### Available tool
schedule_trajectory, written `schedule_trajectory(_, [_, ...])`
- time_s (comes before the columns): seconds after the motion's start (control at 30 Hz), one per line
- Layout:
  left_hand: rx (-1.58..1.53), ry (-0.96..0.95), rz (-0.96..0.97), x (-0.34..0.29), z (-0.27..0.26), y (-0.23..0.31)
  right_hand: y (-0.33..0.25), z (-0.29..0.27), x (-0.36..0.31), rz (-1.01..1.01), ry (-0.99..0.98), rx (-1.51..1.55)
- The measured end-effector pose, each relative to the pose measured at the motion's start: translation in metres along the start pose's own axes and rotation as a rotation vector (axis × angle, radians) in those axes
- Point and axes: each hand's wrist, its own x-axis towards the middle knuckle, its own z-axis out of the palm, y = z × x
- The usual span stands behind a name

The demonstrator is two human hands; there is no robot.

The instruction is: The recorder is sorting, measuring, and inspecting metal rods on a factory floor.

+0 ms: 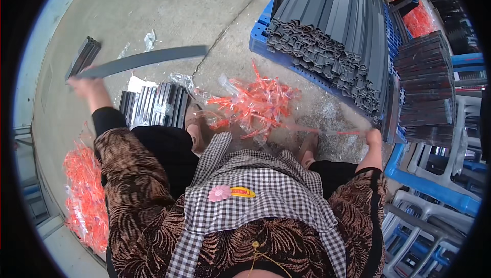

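Slip and twist risks

Twelve o'clock: crumpled orange-red plastic film [263, 96], possibly slippery underfoot. Two: right hand [374, 137] pinching thin red plastic ribbon [349, 133]. Ten: left hand [90, 90] gripping long flat grey strip [148, 59] near one end; overhang could twist it.

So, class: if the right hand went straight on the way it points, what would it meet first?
The right hand would probably meet the near end of the grey strip pile; depth is unclear, so it might pass beside.
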Motion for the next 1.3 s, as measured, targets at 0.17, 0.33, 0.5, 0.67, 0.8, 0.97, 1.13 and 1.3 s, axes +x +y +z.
schedule_trajectory(0.17, [-0.035, -0.006, 0.132, 0.02, -0.015, 0.033, -0.041, 0.031, 0.013, 0.104, 0.023, -0.236])
schedule_trajectory(0.33, [-0.253, -0.484, -0.101, -0.074, 0.043, -0.005, -0.127, 0.222, 0.017, -0.415, -0.22, -0.02])
schedule_trajectory(0.5, [-0.236, -0.517, -0.237, -0.1, 0.05, -0.027, -0.105, 0.278, 0.018, -0.523, -0.305, -0.197])
schedule_trajectory(0.67, [-0.136, -0.396, -0.244, -0.115, 0.075, -0.033, -0.14, 0.238, 0.016, -0.408, -0.305, 0.055])
schedule_trajectory(0.8, [-0.165, -0.421, -0.268, -0.121, 0.093, -0.038, -0.146, 0.152, 0.016, -0.3, -0.252, 0.269])
schedule_trajectory(0.97, [-0.252, -0.574, -0.37, -0.123, 0.096, -0.058, -0.175, 0.069, -0.019, -0.164, -0.305, 0.623])
schedule_trajectory(1.13, [-0.294, -0.731, -0.49, -0.156, 0.104, -0.075, -0.204, 0.04, -0.096, -0.482, -0.486, 0.288])
schedule_trajectory(1.3, [-0.052, -0.898, -0.618, -0.207, 0.127, -0.083, -0.17, -0.015, -0.115, -0.469, -0.214, 0.44])
